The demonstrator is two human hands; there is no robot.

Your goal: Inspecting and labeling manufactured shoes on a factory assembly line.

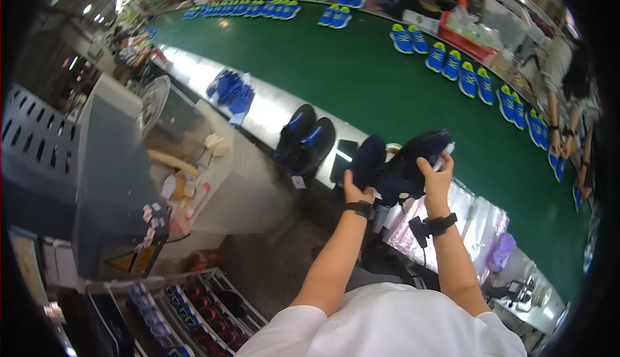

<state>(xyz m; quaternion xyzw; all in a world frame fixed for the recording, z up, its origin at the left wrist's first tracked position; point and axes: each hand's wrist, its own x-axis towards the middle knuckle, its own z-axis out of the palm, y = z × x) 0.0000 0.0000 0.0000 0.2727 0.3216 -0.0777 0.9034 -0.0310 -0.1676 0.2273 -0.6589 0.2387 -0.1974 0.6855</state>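
Head view: both hands out over the near edge of the line, one dark shoe in each. Left hand (356,192) grips the left shoe (369,158) at its near end, thumb up along it; other fingers mostly hidden, can't tell how far they wrap. Right hand (438,175) pinches the right shoe (418,153) at its right side, thumb toward the near face, fingers around the outer edge. Shoes sit side by side, near ends close; can't tell if they touch.

Left of them on the metal ledge (267,115): dark flat slab (344,162), then a black pair (306,140) with blue trim, then a crumpled-looking blue bundle (232,94). Right of the hands: clear bags (460,224) in a stack, purple pack (502,252) at their right end.

Beyond: green belt (310,66), blue shoes (476,82) in pairs along its far side, red basket (464,39) behind. Co-worker's hands (564,142) at far right, over a blue shoe.
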